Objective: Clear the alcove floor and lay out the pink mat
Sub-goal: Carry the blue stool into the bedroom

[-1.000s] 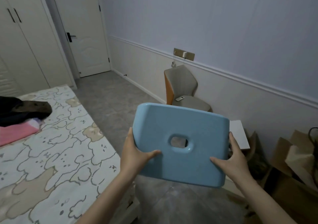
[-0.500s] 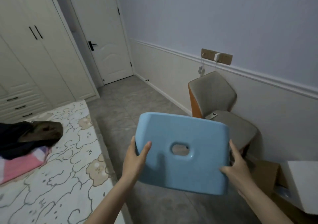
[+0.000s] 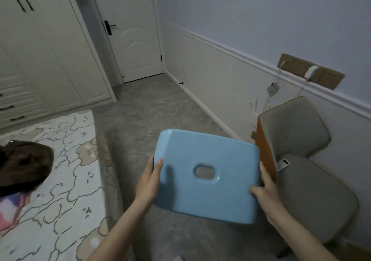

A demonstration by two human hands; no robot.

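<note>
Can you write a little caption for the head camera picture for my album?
Two hands, left hand and right hand, carry a blue stool past a bed and a chair.

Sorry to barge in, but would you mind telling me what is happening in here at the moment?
A person is carrying a blue stool with both hands, the left hand gripping its left edge and the right hand its right edge. It is held above the grey floor, between a patterned mat and a grey chair by the wall. Dark clothing lies on the mat.
</note>
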